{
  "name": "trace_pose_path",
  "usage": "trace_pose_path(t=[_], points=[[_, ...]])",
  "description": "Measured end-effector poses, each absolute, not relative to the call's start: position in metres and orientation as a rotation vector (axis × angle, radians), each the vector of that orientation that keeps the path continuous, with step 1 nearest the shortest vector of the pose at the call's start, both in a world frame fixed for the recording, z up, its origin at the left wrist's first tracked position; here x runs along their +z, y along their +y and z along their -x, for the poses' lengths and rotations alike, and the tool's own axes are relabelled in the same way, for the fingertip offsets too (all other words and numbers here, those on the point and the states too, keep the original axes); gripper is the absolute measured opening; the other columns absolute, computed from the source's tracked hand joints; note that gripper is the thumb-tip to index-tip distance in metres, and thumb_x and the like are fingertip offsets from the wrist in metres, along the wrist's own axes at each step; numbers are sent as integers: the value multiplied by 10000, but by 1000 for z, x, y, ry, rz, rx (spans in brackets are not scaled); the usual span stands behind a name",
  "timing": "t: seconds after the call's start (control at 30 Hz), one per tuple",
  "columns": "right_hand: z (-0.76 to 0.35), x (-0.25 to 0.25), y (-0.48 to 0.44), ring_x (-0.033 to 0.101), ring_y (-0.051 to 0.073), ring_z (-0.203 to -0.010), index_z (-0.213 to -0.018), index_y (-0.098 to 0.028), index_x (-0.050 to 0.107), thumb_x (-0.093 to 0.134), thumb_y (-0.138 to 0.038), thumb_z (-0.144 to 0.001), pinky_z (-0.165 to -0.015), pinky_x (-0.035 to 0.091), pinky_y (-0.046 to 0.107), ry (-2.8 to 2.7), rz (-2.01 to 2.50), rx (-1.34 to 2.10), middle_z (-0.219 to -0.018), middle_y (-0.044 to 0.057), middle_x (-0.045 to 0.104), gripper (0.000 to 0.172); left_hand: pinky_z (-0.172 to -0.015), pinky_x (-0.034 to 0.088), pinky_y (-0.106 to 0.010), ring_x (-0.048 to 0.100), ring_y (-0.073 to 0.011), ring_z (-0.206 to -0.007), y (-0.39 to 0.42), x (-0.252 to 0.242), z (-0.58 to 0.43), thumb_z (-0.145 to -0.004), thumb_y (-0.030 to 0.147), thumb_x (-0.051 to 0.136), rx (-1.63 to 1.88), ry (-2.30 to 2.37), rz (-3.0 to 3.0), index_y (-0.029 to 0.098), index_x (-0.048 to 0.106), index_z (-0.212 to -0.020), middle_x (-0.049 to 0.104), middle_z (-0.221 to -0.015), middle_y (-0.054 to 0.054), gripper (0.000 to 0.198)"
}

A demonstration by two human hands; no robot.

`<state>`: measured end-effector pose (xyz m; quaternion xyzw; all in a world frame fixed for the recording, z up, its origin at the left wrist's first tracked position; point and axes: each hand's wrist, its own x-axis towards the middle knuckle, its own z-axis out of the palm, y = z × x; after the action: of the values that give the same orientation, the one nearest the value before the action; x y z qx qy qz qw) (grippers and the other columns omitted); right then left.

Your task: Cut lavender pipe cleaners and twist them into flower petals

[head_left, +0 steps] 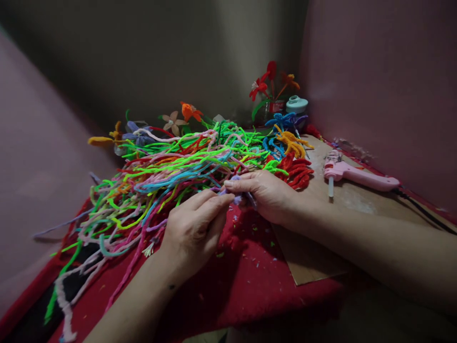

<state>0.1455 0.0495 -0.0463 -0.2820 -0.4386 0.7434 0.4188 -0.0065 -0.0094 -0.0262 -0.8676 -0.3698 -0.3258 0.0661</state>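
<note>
A small bundle of lavender pipe cleaners (238, 197) is held between my two hands, above the front of the red cloth. My left hand (195, 224) pinches its left side with thumb and forefinger. From the other side my right hand (266, 193) grips it, fingers curled underneath and partly hidden. Bits of the lavender piece stick out between the fingers; its full shape is covered. Just behind both hands lies a large tangled heap of coloured pipe cleaners (178, 166) in green, pink, blue, red and yellow.
A pink glue gun (360, 176) lies on a brown board (342, 209) at the right, its black cord (424, 212) trailing off. Finished flowers (260, 88) stand at the back near a teal-lidded container (297, 104). Scraps dot the red cloth (250, 267). Walls close in behind and beside.
</note>
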Motion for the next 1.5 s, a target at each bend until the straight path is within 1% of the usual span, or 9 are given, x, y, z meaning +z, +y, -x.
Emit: trace_pose_path(t=[0.1, 0.23, 0.33, 0.47, 0.67, 0.97, 1.1, 1.2, 1.5], points=[[-145, -48, 49, 417, 69, -443, -572, -127, 627, 689, -213, -674, -468, 291, 234, -1170, 771, 1796, -500, -23, 537, 147, -592, 461, -218, 589, -124, -664, -8, -29, 5, -833, 120, 524, -835, -1147, 2520, 119, 640, -897, 628, -755, -47, 133], [-145, -48, 48, 406, 66, -440, -568, -127, 630, 675, -202, -664, -469, 278, 233, -1240, 868, 1710, -490, -30, 535, 130, -584, 470, -253, 597, -157, -653, -9, -35, 5, -831, 113, 495, -723, -1116, 2432, 123, 647, -813, 626, -723, -54, 153], [-146, -47, 46, 395, 65, -456, -557, -125, 620, 683, -241, -657, -472, 264, 235, -1307, 877, 1651, -492, -37, 522, 165, -604, 481, -278, 606, -183, -694, -9, -37, 5, -838, 114, 473, -621, -1106, 2400, 126, 647, -839, 624, -744, -63, 174], [-146, -49, 46, 373, 67, -451, -570, -124, 616, 691, -285, -652, -471, 256, 241, -1353, 890, 1644, -480, -43, 493, 195, -565, 467, -283, 584, -187, -658, -12, -37, 3, -850, 112, 438, -522, -1116, 2396, 120, 634, -798, 607, -716, -66, 202], [-146, -52, 47, 380, 69, -433, -567, -131, 600, 671, -247, -673, -459, 267, 238, -1311, 944, 1697, -483, -32, 503, 172, -580, 492, -316, 584, -214, -677, -16, -37, -3, -869, 123, 402, -459, -994, 2366, 89, 632, -866, 625, -743, -94, 233], [-144, -48, 43, 464, 81, -455, -626, -125, 646, 649, -187, -708, -477, 339, 231, -1196, 967, 1803, -531, -2, 584, 103, -630, 514, -357, 586, -240, -717, -17, -41, -10, -858, 79, 393, -438, -900, 2359, 61, 626, -824, 632, -790, -143, 236], [-143, -47, 43, 480, 87, -457, -612, -129, 651, 682, -198, -671, -489, 366, 236, -1178, 868, 1829, -530, -1, 595, 96, -700, 513, -311, 610, -196, -798, -15, -45, -9, -899, 133, 404, -655, -1144, 2487, 115, 598, -939, 639, -867, -92, 199], [-143, -49, 44, 500, 92, -460, -598, -130, 645, 726, -209, -614, -485, 376, 235, -1120, 813, 1894, -529, -5, 595, 115, -655, 499, -239, 607, -137, -781, -14, -43, -9, -910, 155, 409, -866, -1367, 2596, 185, 568, -998, 624, -879, -37, 184], [-145, -46, 44, 431, 70, -444, -522, -138, 590, 753, -340, -604, -479, 335, 225, -1241, 796, 1813, -482, -27, 530, 272, -640, 470, -196, 590, -102, -741, -14, -30, 1, -858, 131, 537, -949, -1228, 2557, 175, 543, -957, 617, -817, 1, 108]])
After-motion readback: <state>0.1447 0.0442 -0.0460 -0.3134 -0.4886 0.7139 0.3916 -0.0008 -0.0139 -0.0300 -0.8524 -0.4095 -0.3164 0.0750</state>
